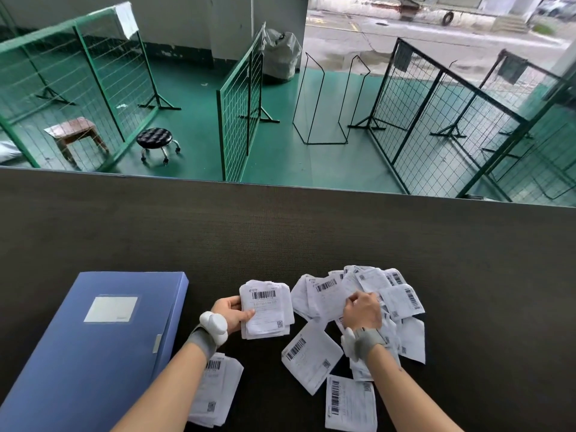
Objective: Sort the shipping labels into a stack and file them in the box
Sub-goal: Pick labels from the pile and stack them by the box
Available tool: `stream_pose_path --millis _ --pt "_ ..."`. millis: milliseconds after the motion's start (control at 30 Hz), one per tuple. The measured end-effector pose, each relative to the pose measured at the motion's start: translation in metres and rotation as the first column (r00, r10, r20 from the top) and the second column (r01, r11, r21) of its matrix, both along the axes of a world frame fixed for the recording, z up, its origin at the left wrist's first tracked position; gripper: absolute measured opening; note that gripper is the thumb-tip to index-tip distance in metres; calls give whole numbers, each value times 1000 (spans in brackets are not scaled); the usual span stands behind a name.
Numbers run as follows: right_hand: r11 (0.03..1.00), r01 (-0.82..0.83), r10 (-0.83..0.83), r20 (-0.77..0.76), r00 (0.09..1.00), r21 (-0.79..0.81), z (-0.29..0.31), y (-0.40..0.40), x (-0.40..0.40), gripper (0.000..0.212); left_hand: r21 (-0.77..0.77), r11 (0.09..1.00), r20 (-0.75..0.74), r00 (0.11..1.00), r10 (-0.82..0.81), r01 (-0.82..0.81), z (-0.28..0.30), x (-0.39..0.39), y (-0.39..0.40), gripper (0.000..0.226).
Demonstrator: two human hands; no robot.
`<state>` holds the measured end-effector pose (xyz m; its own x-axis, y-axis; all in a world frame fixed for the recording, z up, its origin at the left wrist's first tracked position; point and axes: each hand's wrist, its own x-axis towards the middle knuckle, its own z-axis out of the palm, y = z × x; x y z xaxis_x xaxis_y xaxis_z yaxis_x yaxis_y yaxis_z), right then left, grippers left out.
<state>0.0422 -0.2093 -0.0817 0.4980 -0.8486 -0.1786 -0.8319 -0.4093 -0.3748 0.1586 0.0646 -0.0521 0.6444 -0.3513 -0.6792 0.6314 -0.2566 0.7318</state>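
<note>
My left hand (pixel 232 310) holds a small stack of white shipping labels (pixel 266 310) just above the dark table, thumb on the top sheet. My right hand (pixel 363 310) reaches into a loose pile of labels (pixel 396 299) at centre right, its fingers pinching one sheet in the pile. More labels lie apart near me: one (pixel 311 357) between my arms, one (pixel 350 403) under my right forearm, and a small heap (pixel 215 391) under my left forearm. The blue file box (pixel 93 353) lies flat and closed at the left.
The dark table (pixel 280 232) stretches wide beyond the papers to its far edge. Past it is a green floor with wire-mesh fence panels (pixel 240 110), a black wheeled stool (pixel 155 140) and a small wooden stool.
</note>
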Motion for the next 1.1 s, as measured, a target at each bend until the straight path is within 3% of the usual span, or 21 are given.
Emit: stream_pose_path --millis 100,200,300,567,700,800,867,967,1100 --pt "985 -44 10 202 979 165 4 -3 4 6 -11 1000 -2 1000 9 -9 -1 1 0 51" --pt "894 -186 -13 439 899 407 14 10 8 17 -39 999 2 1000 5 -5 2 -3 -5 46" --pt "852 -236 -22 481 876 468 20 28 14 18 -81 997 -11 1000 -9 8 2 -6 -8 43" --pt "736 -445 266 386 883 511 16 71 18 1 -116 992 6 999 -39 39 5 -7 -9 44" --pt "746 -483 335 370 867 458 16 68 22 18 -68 998 15 1000 -7 8 -1 -4 -5 47" --pt "900 -294 210 272 939 321 -1 47 25 23 -53 999 23 1000 -8 9 -3 -3 -3 46" --pt "964 -130 107 109 988 233 -11 31 24 45 -47 999 26 1000 -11 13 -1 -3 -1 44" --pt "965 41 -16 -101 995 260 -17 14 20 81 -48 999 27 1000 -11 12 -1 -2 -1 44" --pt "947 -23 56 -95 994 320 -31 1 15 75 -34 999 15 1000 -7 8 -2 0 2 45"
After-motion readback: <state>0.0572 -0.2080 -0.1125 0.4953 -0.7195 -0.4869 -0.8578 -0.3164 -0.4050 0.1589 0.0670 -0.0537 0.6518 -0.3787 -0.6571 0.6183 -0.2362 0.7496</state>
